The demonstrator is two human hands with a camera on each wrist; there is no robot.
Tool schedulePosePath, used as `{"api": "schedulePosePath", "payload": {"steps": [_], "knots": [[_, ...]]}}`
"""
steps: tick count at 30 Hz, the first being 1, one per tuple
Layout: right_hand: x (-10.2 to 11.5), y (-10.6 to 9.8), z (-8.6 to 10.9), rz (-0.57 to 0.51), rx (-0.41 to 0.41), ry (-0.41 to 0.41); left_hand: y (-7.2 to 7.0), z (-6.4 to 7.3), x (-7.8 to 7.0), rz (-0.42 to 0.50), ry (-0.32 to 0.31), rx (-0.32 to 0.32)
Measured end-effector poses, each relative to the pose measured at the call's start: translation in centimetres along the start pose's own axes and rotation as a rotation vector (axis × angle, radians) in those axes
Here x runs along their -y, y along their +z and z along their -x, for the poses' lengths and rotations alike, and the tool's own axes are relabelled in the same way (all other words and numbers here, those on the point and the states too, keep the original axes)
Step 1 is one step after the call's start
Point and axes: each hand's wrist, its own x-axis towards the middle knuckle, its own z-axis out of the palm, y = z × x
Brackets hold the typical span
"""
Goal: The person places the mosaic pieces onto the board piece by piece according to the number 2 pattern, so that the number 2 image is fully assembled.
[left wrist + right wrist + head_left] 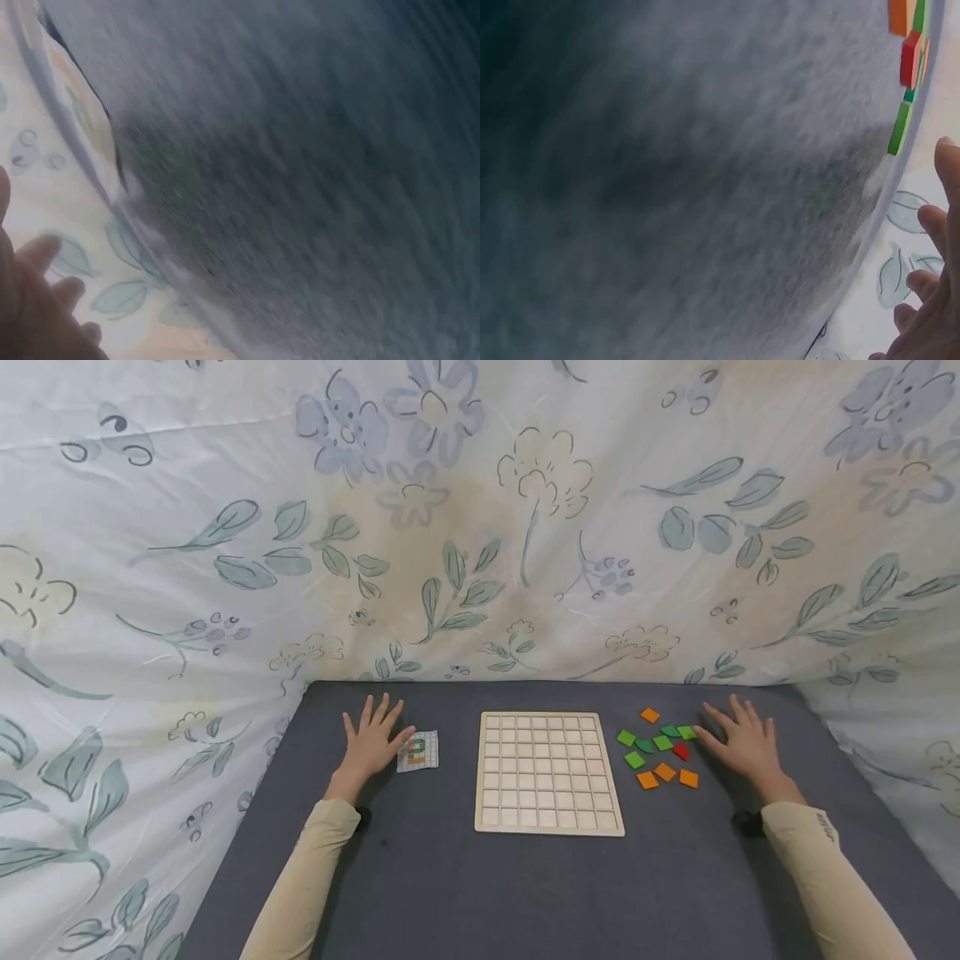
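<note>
we spread the fingers (385, 706) of our left hand (370, 745) and right hand (748, 748) wide, holding nothing. near the left lies a gridded paper card (431, 758); near the right, flat square tiles (664, 772); between, a pale wooden board (548, 774) of shallow squares on the dark tabletop (555, 893).

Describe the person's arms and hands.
The left hand and right hand wear no gloves. The left sleeve and right sleeve are long and beige; the right one carries small dark lettering. A small black object shows at each wrist.
</note>
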Motion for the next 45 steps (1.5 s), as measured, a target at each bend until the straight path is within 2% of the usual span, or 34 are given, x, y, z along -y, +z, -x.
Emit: {"api": "schedulePosePath", "payload": {"steps": [8,19,28,34,38,42,45], "knots": [[1.2,0.5,-0.5,-0.002,0.031,-0.029,0.9,0.5,-1.4,0.014,0.015,0.045],[3.2,0.6,-1.2,-0.046,0.047,-0.05,1.7,1.8,-4.4,0.064,0.038,0.095],[4.3,0.9,-1.9,-0.078,0.094,-0.014,2.6,2.5,-6.3,0.083,0.056,0.137],[4.8,1.2,-2.3,-0.091,0.111,0.012,2.7,3.5,-7.4,0.14,0.12,0.167],[5.1,1.4,-2.5,-0.096,0.119,0.015,2.7,4.1,-8.1,0.144,0.169,0.177],[5.4,1.3,-2.7,-0.105,0.124,0.017,2.9,4.4,-8.9,0.092,0.171,0.229],[5.7,1.2,-2.8,-0.111,0.131,0.015,3.0,4.8,-9.4,0.096,0.172,0.272]]}}
